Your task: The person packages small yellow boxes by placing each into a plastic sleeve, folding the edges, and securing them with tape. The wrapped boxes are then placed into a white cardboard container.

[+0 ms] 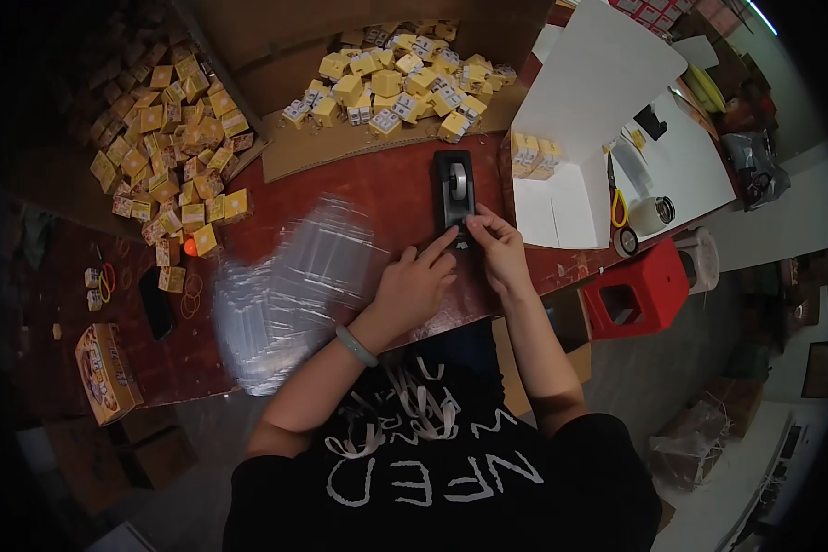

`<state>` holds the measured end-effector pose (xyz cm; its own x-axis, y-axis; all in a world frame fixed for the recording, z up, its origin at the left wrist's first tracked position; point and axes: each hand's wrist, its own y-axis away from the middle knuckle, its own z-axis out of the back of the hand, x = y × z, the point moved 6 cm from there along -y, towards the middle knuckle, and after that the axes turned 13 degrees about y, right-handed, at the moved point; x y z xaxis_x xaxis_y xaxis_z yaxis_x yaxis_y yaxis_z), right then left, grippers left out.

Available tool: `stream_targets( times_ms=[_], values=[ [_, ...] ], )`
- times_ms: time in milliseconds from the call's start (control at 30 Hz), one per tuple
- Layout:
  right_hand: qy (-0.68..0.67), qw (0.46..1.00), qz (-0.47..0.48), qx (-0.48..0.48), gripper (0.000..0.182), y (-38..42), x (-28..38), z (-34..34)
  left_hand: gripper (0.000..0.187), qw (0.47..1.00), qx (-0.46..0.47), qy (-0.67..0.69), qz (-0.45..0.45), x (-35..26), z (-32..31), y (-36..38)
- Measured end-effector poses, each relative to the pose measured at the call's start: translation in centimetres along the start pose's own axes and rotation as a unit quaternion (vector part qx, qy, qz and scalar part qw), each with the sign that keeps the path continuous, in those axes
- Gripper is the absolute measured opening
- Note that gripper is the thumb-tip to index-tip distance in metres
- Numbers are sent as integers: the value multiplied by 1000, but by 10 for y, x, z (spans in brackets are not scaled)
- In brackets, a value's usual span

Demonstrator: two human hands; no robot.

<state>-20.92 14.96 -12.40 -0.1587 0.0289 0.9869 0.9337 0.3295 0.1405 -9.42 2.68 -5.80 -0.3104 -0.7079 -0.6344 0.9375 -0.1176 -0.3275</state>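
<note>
A black tape dispenser (454, 189) with a pale roll of tape (458, 181) stands upright on the red table, its cutting end toward me. My left hand (412, 287) reaches in from the left, index finger stretched to that end, the other fingers loosely bent and holding nothing I can see. At the same end, on the right, my right hand (501, 253) has thumb and forefinger pinched together. Any tape between them is too thin to make out. Beside my left forearm lies a stack of clear plastic sleeves (317, 258).
Yellow-and-white small boxes (386, 83) lie heaped on cardboard at the back; more orange-yellow boxes (156, 166) pile up left. An open white box (561, 207) holds several small boxes. Yellow-handled scissors (618, 210), a phone (155, 302) and a red stool (637, 290) are around.
</note>
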Motion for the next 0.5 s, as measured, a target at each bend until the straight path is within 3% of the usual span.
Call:
stream_targets(
  times_ms=[100, 200, 333, 400, 433, 500],
  values=[
    [103, 994, 34, -20, 4, 24, -7, -2, 14, 1000, -10, 15, -4, 2, 2, -1],
    [81, 994, 34, -62, 4, 26, -25, -2, 14, 999, -19, 29, -4, 2, 1, -1],
    [199, 964, 152, -93, 5, 36, -21, 0, 16, 999, 1, 45, 3, 5, 3, -1],
    [249, 947, 167, -113, 6, 50, 2, 8, 24, 985, -37, 162, 37, 9, 12, 3],
    [289, 921, 228, -129, 5, 55, 25, 13, 29, 973, -56, 220, 52, 11, 17, 3],
    [229, 959, 161, -30, 8, 59, 66, 12, 42, 941, -81, 326, 45, 9, 25, 4]
  ],
)
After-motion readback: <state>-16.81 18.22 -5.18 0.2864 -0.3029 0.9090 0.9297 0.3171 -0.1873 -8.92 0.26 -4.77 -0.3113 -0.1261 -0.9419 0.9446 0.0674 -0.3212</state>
